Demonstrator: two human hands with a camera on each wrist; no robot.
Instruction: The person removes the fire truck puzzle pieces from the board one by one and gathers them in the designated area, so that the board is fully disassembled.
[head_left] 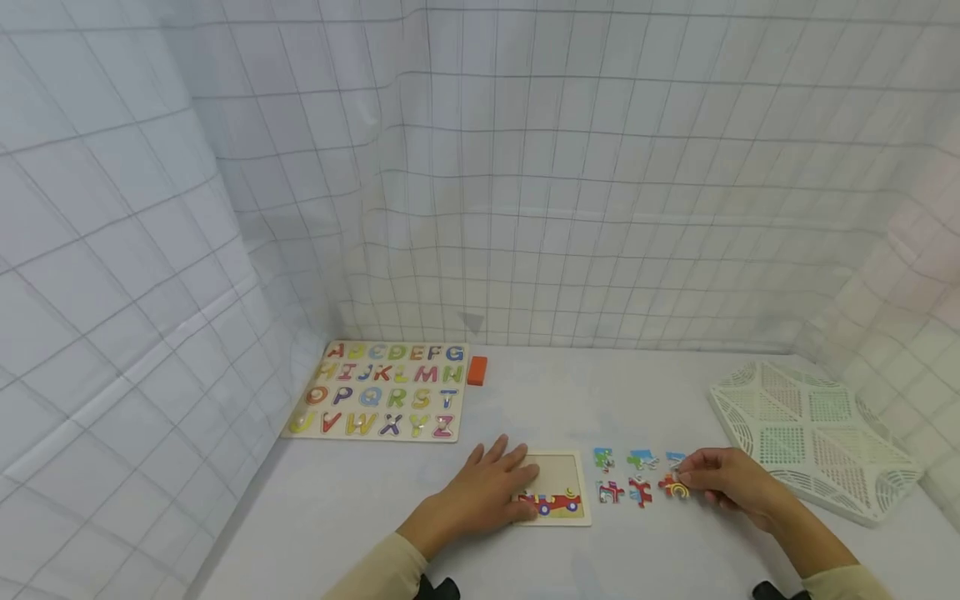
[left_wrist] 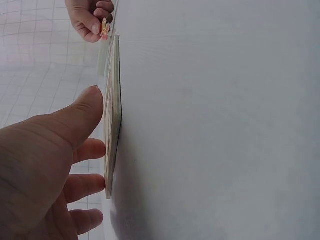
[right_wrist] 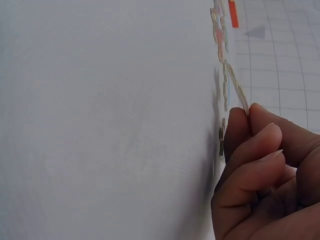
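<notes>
My left hand (head_left: 487, 492) lies over the left side of a wooden puzzle tray (head_left: 551, 473), fingers spread. In the left wrist view its fingertips are right at the tray's edge. A red car picture (head_left: 558, 505) fills the tray's lower part; bare wood shows above. My right hand (head_left: 738, 485) pinches a red-orange jigsaw piece (head_left: 677, 490) with a yellow ring between thumb and forefinger. The right wrist view shows this piece (right_wrist: 238, 87) tilted, one end raised. Several loose jigsaw pieces (head_left: 640, 492) lie in two rows between tray and right hand.
At the back left lies an alphabet board (head_left: 408, 404) with colourful letters, an orange block (head_left: 477, 371) beside its right edge. A white perforated rack (head_left: 817, 437) stands on the right, close to my right forearm. Grid-patterned curtains (head_left: 570, 208) surround the white table.
</notes>
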